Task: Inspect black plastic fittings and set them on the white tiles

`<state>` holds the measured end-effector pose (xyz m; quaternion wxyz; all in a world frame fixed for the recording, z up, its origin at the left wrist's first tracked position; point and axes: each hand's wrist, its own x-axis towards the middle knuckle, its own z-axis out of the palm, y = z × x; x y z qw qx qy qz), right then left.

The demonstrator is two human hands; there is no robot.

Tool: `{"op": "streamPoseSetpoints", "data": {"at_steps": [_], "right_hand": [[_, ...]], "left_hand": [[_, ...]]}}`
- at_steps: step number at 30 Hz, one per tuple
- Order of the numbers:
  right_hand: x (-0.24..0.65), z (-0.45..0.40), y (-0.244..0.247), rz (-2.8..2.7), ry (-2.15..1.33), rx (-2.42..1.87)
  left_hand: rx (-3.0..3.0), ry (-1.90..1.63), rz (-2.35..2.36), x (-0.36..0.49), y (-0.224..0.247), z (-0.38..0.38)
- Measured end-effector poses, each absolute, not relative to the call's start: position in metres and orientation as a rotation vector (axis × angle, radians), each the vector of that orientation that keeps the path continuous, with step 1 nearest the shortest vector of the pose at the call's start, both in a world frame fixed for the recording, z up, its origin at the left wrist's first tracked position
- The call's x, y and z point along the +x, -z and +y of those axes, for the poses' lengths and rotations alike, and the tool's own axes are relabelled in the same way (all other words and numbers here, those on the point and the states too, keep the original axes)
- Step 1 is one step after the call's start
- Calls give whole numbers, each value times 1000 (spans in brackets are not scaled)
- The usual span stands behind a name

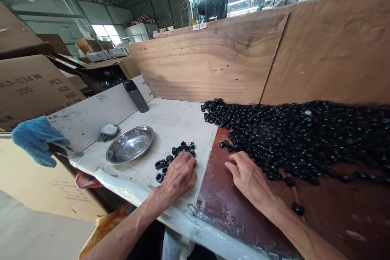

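My left hand lies palm down on the white tiled sheet, fingers curled over a small cluster of black rubber rings. Whether it grips any ring is hidden under the fingers. My right hand rests flat on the dark red worktop, fingers spread, fingertips just short of the edge of a large heap of black rings. Nothing shows inside it. An empty steel dish sits left of the small cluster.
A dark flask stands at the back of the white sheet. A small bag lies beside the dish. Plywood boards wall the bench behind. A blue cloth hangs at left over cardboard boxes.
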<state>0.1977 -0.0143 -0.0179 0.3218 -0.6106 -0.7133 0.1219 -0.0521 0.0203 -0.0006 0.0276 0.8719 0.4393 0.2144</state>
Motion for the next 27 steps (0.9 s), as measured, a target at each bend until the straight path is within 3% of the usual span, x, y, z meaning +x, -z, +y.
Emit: {"op": "streamPoseSetpoints", "data": {"at_steps": [3, 7, 12, 23, 27], "right_hand": [[215, -6, 21, -1918, 1, -1789], [232, 5, 29, -2022, 153, -1839], [240, 11, 41, -2082, 148, -1749], [236, 14, 65, -2081, 73, -1523], [242, 20, 74, -1986, -16, -1457]], "left_hand": [[2769, -758, 1491, -48, -1, 31], [2493, -837, 1364, 3, 5, 52], [2434, -740, 1256, 51, 26, 84], [2444, -706, 1253, 53, 32, 71], [2191, -695, 1201, 54, 27, 63]]}}
